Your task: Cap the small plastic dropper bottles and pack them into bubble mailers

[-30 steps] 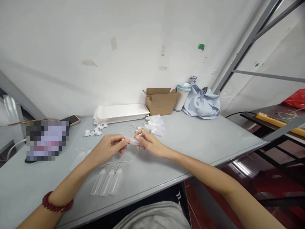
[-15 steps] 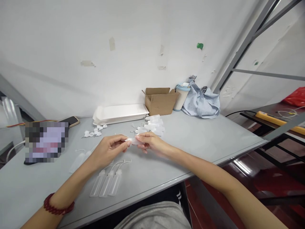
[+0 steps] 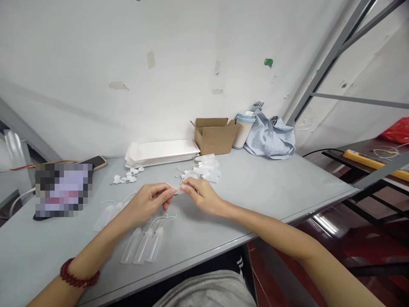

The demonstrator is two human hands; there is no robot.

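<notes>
Item: one small piece [image 3: 179,190], translucent whitish plastic, mostly hidden by fingers, held above the desk [image 3: 262,183]. Left hand [image 3: 150,204]: pinching its one end. Right hand [image 3: 203,197]: pinching its other end. Nearer the desk's front edge: three clear, slim bottles [image 3: 142,247], side by side, thin tubes at their tops. Beyond: white caps [image 3: 125,177], bottle pile [image 3: 208,168], open cardboard box [image 3: 214,140].

Right grip [image 3: 203,196] has turned — hiding more translucent plastic [image 3: 179,190].
</notes>
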